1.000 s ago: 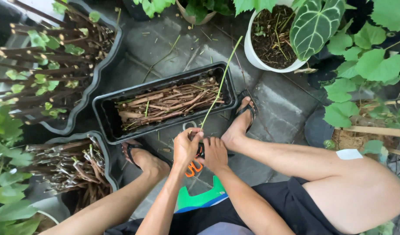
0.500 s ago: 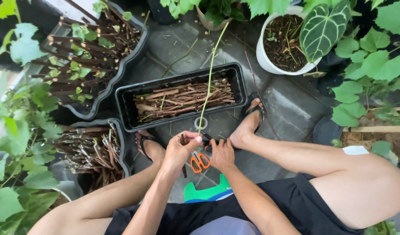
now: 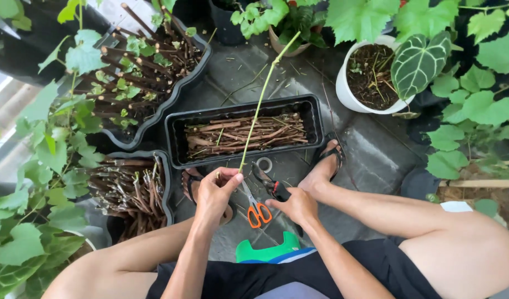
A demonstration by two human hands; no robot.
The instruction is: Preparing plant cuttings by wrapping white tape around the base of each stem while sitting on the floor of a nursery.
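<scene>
Person sits low on a green stool (image 3: 268, 252), knees apart, sandalled feet on dark paving. Left hand (image 3: 216, 192) is closed, thumb and fingers pinching the bottom end of a long thin green stem (image 3: 260, 108) that runs up toward 1 o'clock, across the black tray, its tip near the brown pot at 12. Right hand (image 3: 299, 204) is curled round black-handled pruners (image 3: 271, 185), blades pointing to 10 o'clock, just beside the left hand. Orange-handled scissors (image 3: 256, 209) lie on the ground between the two hands, touching neither as far as I can see. Black rectangular tray (image 3: 177, 144) full of brown cut sticks sits at 12 o'clock of the hands. Small tape roll (image 3: 264, 164) on the paving just below the tray. Two dark wavy-edged tubs of upright cuttings at 9 and 10 o'clock. White pot (image 3: 348, 97) with soil at 2 o'clock.
</scene>
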